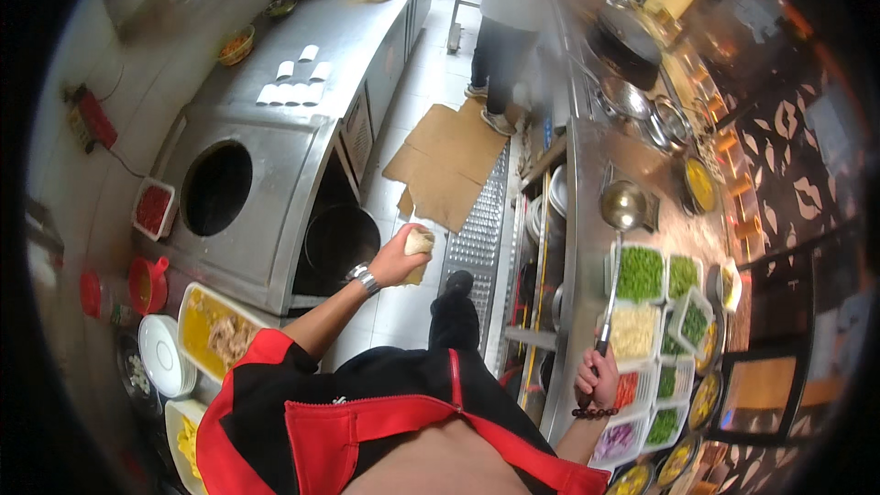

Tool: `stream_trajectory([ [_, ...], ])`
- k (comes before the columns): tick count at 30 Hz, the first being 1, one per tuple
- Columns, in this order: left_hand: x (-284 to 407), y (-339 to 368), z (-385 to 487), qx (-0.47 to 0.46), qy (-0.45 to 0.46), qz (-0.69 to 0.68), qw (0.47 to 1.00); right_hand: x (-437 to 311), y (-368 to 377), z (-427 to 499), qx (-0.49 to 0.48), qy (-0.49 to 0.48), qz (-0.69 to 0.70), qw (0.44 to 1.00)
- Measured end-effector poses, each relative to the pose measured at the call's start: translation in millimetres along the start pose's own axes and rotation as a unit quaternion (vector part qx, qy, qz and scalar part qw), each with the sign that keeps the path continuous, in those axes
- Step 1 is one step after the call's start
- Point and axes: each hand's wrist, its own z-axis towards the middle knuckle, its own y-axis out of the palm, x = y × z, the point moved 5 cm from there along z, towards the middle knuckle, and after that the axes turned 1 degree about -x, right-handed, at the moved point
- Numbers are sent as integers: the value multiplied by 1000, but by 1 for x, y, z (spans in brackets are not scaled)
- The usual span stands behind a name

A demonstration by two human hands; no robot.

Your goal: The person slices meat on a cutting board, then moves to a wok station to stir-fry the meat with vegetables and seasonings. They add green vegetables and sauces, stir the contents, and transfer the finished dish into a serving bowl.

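Note:
My left hand [401, 258], with a metal watch at the wrist, is closed around a pale beige bundle [418, 242] that looks like a folded cloth. It is held over the tiled aisle, beside a dark round bin [342, 240] under the left counter. My right hand [597, 379] grips the dark handle of a long metal ladle [623, 206]. The ladle's round bowl lies farther along the right counter. Tubs of chopped green vegetables [639, 273], pale minced food [631, 332] and diced red pieces [626, 389] stand close to this hand.
Flattened cardboard [450, 158] lies on the floor by a metal grate [474, 234]. A person [512, 27] stands ahead in the aisle. The left counter has a round opening [218, 188], small white cups [285, 94] and stacked white plates [163, 356]. Strainers [625, 97] and a large pot [625, 41] occupy the far right.

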Motion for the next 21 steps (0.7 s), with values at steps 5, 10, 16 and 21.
stream_trajectory([
  [5,3,12,153,94,-86,-156,979,-27,82,227,-102,154,-52,981],
  [10,14,-46,223,199,-150,-350,903,-40,239,423,-223,302,-148,915],
  [16,35,-161,368,327,-75,-532,778,-1,441,608,-392,387,-212,807],
  [21,71,-254,567,293,5,-523,801,44,603,733,-474,378,-295,738],
])
